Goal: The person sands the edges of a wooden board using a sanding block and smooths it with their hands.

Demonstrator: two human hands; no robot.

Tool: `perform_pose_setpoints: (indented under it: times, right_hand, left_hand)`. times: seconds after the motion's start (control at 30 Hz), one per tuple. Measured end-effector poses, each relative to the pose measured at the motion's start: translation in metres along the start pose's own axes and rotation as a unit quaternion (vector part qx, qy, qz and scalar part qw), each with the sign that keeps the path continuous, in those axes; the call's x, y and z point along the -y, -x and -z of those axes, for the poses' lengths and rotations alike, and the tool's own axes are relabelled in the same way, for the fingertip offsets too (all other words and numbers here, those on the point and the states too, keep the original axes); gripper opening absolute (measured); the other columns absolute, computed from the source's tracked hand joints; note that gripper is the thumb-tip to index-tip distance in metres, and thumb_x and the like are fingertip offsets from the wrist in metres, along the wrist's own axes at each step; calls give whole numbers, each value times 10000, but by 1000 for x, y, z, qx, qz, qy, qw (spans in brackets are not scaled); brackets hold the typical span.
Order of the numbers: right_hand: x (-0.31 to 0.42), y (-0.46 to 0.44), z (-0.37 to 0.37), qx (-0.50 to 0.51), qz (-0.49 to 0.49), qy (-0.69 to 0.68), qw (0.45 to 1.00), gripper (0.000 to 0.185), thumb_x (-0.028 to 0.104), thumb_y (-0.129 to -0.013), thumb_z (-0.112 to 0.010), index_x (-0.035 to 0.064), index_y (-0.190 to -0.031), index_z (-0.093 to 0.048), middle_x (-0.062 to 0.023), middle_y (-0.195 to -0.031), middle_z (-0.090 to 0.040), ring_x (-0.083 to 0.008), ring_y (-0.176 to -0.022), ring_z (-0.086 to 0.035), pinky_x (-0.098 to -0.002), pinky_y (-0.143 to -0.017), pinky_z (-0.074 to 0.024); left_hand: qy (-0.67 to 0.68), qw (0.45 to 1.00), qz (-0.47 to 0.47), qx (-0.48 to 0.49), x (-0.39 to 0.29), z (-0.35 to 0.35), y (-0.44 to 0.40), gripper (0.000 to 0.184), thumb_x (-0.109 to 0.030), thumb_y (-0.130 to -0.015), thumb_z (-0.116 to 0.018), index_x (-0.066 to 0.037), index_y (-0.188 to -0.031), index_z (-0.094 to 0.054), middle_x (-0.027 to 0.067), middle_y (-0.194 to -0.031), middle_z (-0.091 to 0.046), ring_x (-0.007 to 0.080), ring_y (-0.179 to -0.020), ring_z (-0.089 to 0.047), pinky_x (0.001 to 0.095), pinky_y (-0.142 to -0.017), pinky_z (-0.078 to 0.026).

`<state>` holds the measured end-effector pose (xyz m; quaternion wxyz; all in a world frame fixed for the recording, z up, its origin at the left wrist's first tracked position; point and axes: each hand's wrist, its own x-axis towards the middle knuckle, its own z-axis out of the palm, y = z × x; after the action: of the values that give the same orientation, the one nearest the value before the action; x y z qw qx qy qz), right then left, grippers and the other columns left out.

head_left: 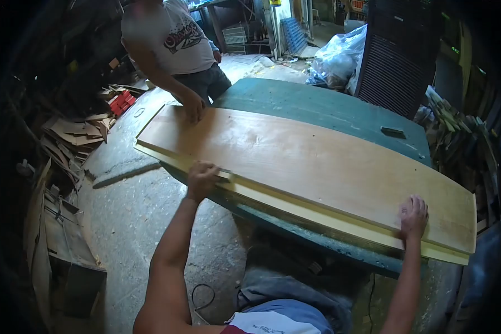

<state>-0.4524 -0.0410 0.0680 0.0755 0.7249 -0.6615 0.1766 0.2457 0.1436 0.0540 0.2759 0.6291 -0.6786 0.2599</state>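
A long pale wooden panel (295, 156) lies on the green table, with a yellowish strip of wood (317, 211) along its near edge. My left hand (202, 179) is closed at that near edge, left of the middle. A small dark, flat thing (224, 175) juts out from its right side; its kind is not clear. Near the panel's right end, my right hand (413, 217) rests on the top face, fingers laid over the wood. Another person's hand (193, 108) touches the panel's far left part.
The green table (317, 106) extends beyond the panel and has a dark slot-like piece (393, 132) on it. A person in a white shirt (178, 42) stands at the far left. Wood scraps (78, 131), a plastic bag (339, 55) and a louvred dark door (392, 67) stand around.
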Motion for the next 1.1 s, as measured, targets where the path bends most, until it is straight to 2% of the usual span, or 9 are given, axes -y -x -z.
perform_pose_setpoints:
  times: [0.1, 0.23, 0.43, 0.57, 0.7, 0.8, 0.97, 1.03, 1.1]
  right_hand:
    - [-6, -1, -4, -9, 8, 0, 1000, 491, 338, -963, -651, 97, -1388, -603, -135, -1479, -564, -350, -1384, -495, -500, -1175, -373]
    - [-20, -3, -12, -11, 24, 10, 1000, 496, 349, -979, -643, 106, -1409, -595, -131, -1502, -547, -353, -1397, -488, -500, -1175, -376]
    - [-15, -2, -8, -1, 11, 15, 1000, 511, 392, -1002, -628, 113, -1428, -591, -130, -1523, -535, -350, -1416, -479, -498, -1183, -369]
    - [-15, -3, -7, -4, 8, 17, 1000, 515, 398, -1002, -626, 112, -1429, -592, -132, -1526, -534, -350, -1417, -478, -500, -1181, -373]
    - [-20, 1, -15, -13, 20, 17, 1000, 514, 392, -1003, -624, 106, -1429, -593, -137, -1529, -534, -354, -1411, -481, -505, -1176, -376]
    - [-22, -2, -14, -17, 42, 18, 999, 517, 383, -998, -629, 98, -1427, -589, -137, -1528, -534, -356, -1403, -486, -508, -1173, -374]
    - [-10, 0, -4, -11, 8, 5, 1000, 522, 371, -982, -646, 91, -1418, -581, -140, -1520, -535, -356, -1403, -482, -510, -1177, -366]
    - [-4, -1, -2, -1, -5, 7, 1000, 516, 371, -976, -651, 98, -1409, -581, -142, -1516, -534, -355, -1419, -468, -508, -1193, -350]
    - [-2, -2, -1, 0, -12, 2, 1000, 522, 370, -977, -651, 103, -1419, -578, -141, -1521, -531, -354, -1428, -461, -506, -1201, -342]
  left_hand:
    - [90, 992, -92, 12, -87, -31, -12, 426, -294, -770, -837, -187, -1180, -788, 44, -1105, -681, 248, -1069, -652, 511, -993, -468]
    - [112, 989, -93, 7, -162, -28, -33, 344, -146, -814, -733, -160, -1150, -806, 53, -1103, -663, 271, -1064, -643, 478, -971, -490]
    - [9, 999, -44, -16, 14, -19, 3, 348, -162, -773, -805, -182, -1120, -786, 47, -1073, -718, 264, -1099, -669, 471, -960, -516]
    - [-2, 1000, -25, -8, 16, -11, 7, 338, -145, -776, -792, -179, -1113, -782, 65, -1080, -721, 279, -1092, -671, 484, -989, -514]
    - [108, 992, -61, 0, -94, -7, -7, 264, -147, -816, -739, -155, -1075, -787, 70, -1116, -728, 295, -1090, -673, 502, -1031, -509]
    - [94, 994, -56, -9, -83, 1, -7, 241, -146, -850, -714, -137, -1078, -788, 74, -1125, -733, 299, -1104, -672, 504, -1028, -502]
    - [-46, 989, 140, -5, 66, 8, 40, 306, -160, -889, -648, -142, -1164, -782, 68, -1074, -744, 293, -1074, -673, 474, -940, -466]
    - [-19, 988, 156, 2, 68, 4, 42, 289, -144, -908, -632, -157, -1152, -784, 67, -1069, -746, 287, -1091, -674, 472, -962, -471]
    - [25, 998, 63, -17, 21, 2, 28, 284, -120, -902, -658, -188, -1147, -784, 58, -1109, -741, 283, -1095, -672, 508, -1008, -467]
